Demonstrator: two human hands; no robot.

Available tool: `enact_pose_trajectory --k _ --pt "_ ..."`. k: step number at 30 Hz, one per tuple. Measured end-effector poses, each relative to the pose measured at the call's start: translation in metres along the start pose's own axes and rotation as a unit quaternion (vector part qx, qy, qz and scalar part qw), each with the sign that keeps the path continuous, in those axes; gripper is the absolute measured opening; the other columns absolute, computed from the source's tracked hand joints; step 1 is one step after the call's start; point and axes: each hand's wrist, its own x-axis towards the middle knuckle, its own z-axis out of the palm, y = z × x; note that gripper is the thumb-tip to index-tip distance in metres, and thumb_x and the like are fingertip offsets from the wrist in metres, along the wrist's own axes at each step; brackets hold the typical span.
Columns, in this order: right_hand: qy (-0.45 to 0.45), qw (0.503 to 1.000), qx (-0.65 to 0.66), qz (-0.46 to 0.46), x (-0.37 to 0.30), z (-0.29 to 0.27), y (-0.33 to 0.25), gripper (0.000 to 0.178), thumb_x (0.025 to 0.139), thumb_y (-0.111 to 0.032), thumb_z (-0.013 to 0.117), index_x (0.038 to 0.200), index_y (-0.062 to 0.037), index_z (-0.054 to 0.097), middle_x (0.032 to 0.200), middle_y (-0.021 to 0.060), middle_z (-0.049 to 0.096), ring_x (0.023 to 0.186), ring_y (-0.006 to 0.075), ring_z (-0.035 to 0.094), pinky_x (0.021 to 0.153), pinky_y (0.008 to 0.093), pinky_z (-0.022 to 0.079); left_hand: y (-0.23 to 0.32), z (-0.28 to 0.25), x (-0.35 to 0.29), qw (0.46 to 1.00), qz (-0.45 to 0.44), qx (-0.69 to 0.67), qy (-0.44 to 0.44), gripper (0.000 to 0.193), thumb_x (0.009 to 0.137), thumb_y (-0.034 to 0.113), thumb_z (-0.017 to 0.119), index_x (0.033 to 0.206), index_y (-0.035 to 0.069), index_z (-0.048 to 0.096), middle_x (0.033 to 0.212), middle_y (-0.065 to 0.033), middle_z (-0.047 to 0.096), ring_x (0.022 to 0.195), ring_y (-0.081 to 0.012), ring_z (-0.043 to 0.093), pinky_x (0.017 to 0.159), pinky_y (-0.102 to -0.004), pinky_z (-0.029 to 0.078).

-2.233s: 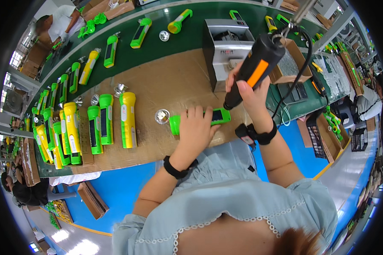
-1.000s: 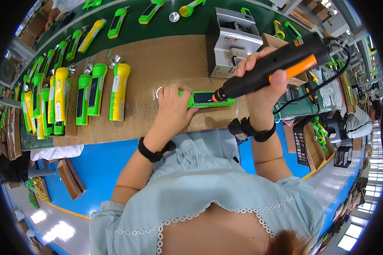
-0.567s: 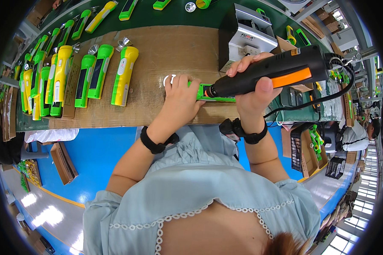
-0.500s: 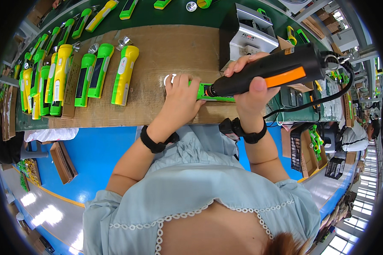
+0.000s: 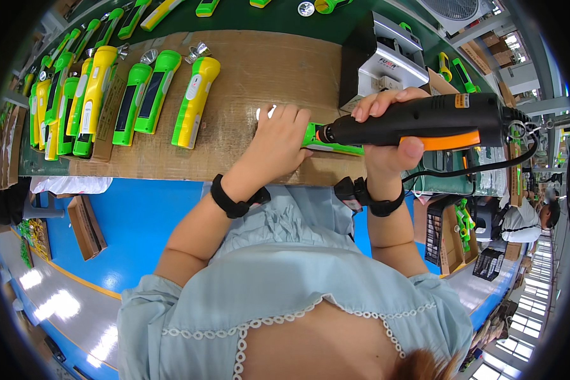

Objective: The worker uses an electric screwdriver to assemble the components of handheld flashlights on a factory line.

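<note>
A green flashlight (image 5: pixel 341 149) lies on the cardboard sheet, its left part covered by my left hand (image 5: pixel 277 142). Those fingers are closed over it and press it down. My right hand (image 5: pixel 392 136) wraps round a black electric screwdriver (image 5: pixel 453 120) with an orange lever, held almost level. The tip of the screwdriver meets the flashlight just right of my left fingers. Whether a screw sits under the tip is hidden. Beyond my left fingers a small white piece (image 5: pixel 265 113) shows in part.
Yellow and green flashlights (image 5: pixel 196 104) lie to the left, several with loose silver reflectors (image 5: pixel 198 52). A dark metal box-shaped machine (image 5: pixel 386 63) stands behind the screwdriver. A black cord (image 5: pixel 481 170) hangs at the right. The cardboard sheet (image 5: pixel 266 69) covers the bench.
The screwdriver has swung flatter, with its rear end lower and farther right. Its tip stays at the flashlight, and my left hand keeps its hold. The whole view has shifted slightly.
</note>
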Motion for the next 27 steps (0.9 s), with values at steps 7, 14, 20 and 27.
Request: enact_pose_trajectory --k 7,14,20,27 --pt "-0.172 0.982 -0.083 0.010 0.024 -0.019 0.004 0.076 0.066 -0.068 0.065 0.101 -0.0065 0.038 0.076 0.0079 0.050 0.064 0.0212 0.054 0.059 0.0348 0.047 -0.012 -0.007 0.006 0.998 0.023 -0.028 -0.050 0.043 0.070 0.033 0.071 0.095 0.004 0.051 0.088 -0.0131 0.054 0.090 -0.0307 0.052 0.091 -0.0466 0.032" --pt "-0.287 0.958 0.018 -0.010 0.041 -0.031 0.018 0.079 0.063 -0.066 0.069 0.102 -0.0045 0.038 0.077 0.0098 0.052 0.063 0.0216 0.055 0.058 0.0357 0.048 -0.015 -0.006 0.008 0.998 0.029 -0.051 -0.037 0.041 0.070 0.037 0.070 0.086 0.001 0.059 0.086 -0.0137 0.055 0.087 -0.0303 0.054 0.091 -0.0486 0.031" --pt "-0.299 0.954 0.028 -0.008 0.039 -0.031 0.019 0.079 0.063 -0.066 0.070 0.102 -0.0045 0.039 0.077 0.0100 0.053 0.063 0.0220 0.055 0.057 0.0361 0.048 -0.014 -0.006 0.009 0.998 0.014 -0.041 -0.040 0.040 0.070 0.037 0.069 0.083 0.001 0.060 0.085 -0.0138 0.055 0.087 -0.0307 0.054 0.092 -0.0487 0.030" --pt "-0.282 0.958 0.040 0.008 0.030 -0.033 0.010 0.078 0.063 -0.064 0.070 0.103 -0.0053 0.038 0.078 0.0095 0.052 0.063 0.0216 0.055 0.058 0.0356 0.048 -0.001 -0.003 -0.004 0.999 -0.003 -0.034 -0.031 0.041 0.069 0.030 0.071 0.095 0.004 0.054 0.086 -0.0121 0.055 0.090 -0.0298 0.053 0.093 -0.0485 0.030"
